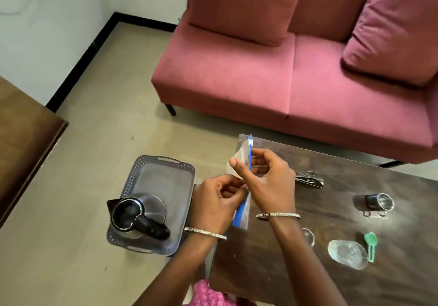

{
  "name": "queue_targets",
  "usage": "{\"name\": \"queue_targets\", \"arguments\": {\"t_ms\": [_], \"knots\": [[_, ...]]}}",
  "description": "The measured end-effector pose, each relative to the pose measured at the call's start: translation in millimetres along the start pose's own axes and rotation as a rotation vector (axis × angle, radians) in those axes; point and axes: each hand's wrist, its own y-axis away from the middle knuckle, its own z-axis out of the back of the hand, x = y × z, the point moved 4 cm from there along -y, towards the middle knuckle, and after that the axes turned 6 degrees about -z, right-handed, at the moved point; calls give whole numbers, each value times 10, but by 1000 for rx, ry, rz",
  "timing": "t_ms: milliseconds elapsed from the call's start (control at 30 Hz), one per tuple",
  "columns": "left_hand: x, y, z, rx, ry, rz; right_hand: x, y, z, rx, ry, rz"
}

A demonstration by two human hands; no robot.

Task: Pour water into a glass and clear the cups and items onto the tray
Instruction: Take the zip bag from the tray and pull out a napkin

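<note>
Two-handed grip over worktop edge, tray just beside.
On tray, steel jug; zip bag clamped in fingers of left hand and right hand; toppled steel cup well apart. Could slip and miss tray if fumbled.

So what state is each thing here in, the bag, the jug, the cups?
bag: held up in both hands; sealed or not, unclear.
left hand: pinches the bag.
right hand: pinches the bag.
jug: upright on the tray, top open.
tray: holds only the jug.
steel cup: on its side on the table.
glass: seems on its side on the table.
</note>
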Motion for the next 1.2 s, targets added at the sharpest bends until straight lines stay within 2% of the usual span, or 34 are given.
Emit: {"name": "queue_targets", "arguments": {"t_ms": [133, 167, 233, 300, 333, 400, 467, 533, 600, 767, 833, 1000, 1200], "knots": [[-348, 205, -474, 218, 87, -86, -174, 63, 568, -59, 5, 13], [-401, 221, -528, 228, 111, -83, -231, 79, 682, -44, -3, 11], [-521, 247, -600, 89, 112, -88, -368, 134, 982, 13, -61, -3], [-646, 227, -533, -155, -12, -187, -448, 183, 1184, 85, -125, -8], [-745, 233, -552, -209, -74, -259, -480, 212, 1299, 116, -147, -1], [-904, 249, -745, -113, -120, -337, -558, 264, 1535, 172, -171, 24], [-968, 270, -1002, 74, -87, -287, -629, 310, 1733, 228, -172, 49], [-1016, 314, -1209, 160, -51, -304, -692, 344, 1906, 244, -182, 81], [-1040, 375, -1385, 139, 5, -338, -748, 373, 2090, 218, -203, 123], [-982, 518, -1720, 108, 346, -191, -868, 383, 2446, 144, -241, 183], [-997, 560, -1810, 126, 409, -191, -921, 366, 2547, 133, -235, 187], [-1123, 649, -2010, 158, 302, -283, -931, 380, 2667, 93, -169, 212], [-1181, 669, -2060, 61, 192, -376, -923, 363, 2695, 29, -251, 210]]}}
